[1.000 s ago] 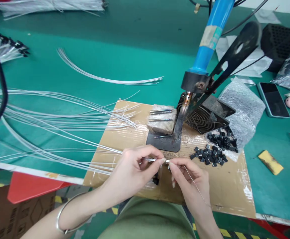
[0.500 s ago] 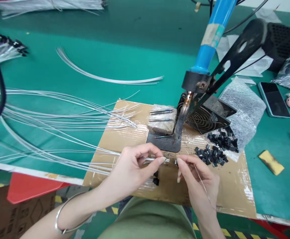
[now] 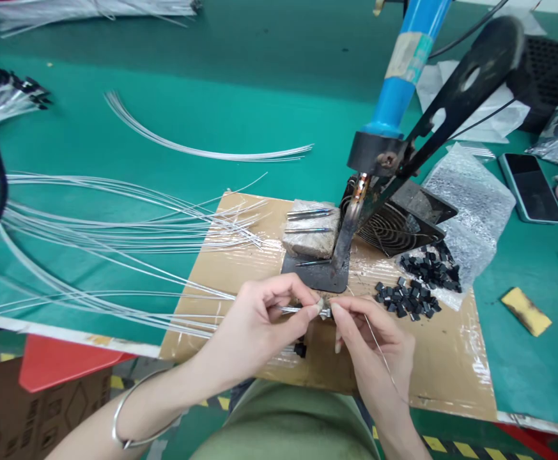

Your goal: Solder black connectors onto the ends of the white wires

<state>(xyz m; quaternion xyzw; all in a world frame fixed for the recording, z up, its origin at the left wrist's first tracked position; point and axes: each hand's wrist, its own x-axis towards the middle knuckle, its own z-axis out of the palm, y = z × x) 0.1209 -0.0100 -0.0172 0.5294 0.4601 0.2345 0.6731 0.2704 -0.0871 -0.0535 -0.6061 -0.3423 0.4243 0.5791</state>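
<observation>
My left hand (image 3: 271, 316) pinches the ends of some thin white wires (image 3: 202, 292) over the brown cardboard (image 3: 446, 364). At its fingertips is a small metallic connector piece (image 3: 325, 313). My right hand (image 3: 374, 338) holds its thumb and forefinger closed at the right side of that piece, and a thin solder wire (image 3: 381, 350) runs through its fingers. The fingertips of both hands almost meet, just below the black stand base (image 3: 314, 275). What exactly the right fingertips grip is too small to tell. A black connector (image 3: 300, 349) lies below my left hand.
A blue-handled soldering iron (image 3: 398, 83) hangs in a black stand above the hands. Behind it sits a black fan (image 3: 394, 223). Black connectors (image 3: 408, 298) are piled at the right, near a yellow sponge (image 3: 527, 311) and a phone (image 3: 532, 187). More wires (image 3: 202, 151) lie at the left.
My right hand has moved left, closing the gap to the wire ends at my left fingertips. My left hand has hardly moved. The view has shifted slightly.
</observation>
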